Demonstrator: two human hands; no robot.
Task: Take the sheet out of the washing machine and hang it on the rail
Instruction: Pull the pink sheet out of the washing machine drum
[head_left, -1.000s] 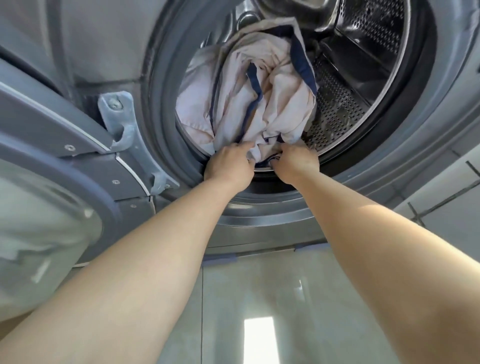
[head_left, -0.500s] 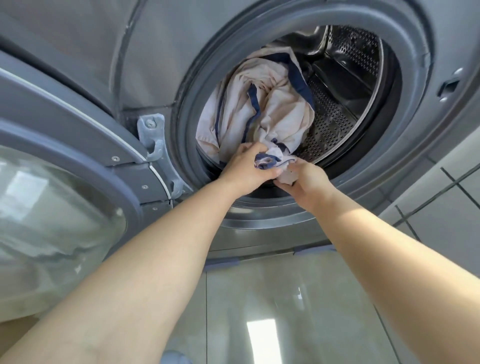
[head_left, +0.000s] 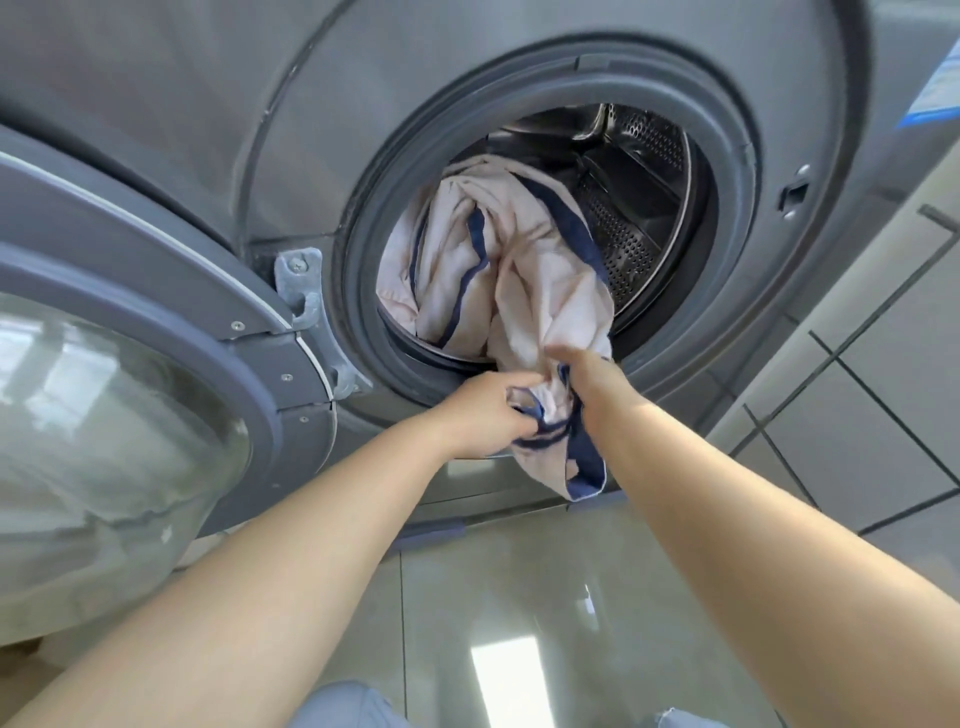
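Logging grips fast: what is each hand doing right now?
Left hand: closed on the sheet, near its bunched end outside the washer door opening.
Right hand: closed on the same sheet, beside the left.

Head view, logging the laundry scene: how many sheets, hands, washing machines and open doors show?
Sheet: 1
Hands: 2, left hand and right hand
Washing machine: 1
Open door: 1
Total: 5

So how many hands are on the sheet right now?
2. The left hand grips the sheet at its pulled-out end below the drum opening; the right hand holds the same bunch just right of it, fingers mostly hidden in the cloth.
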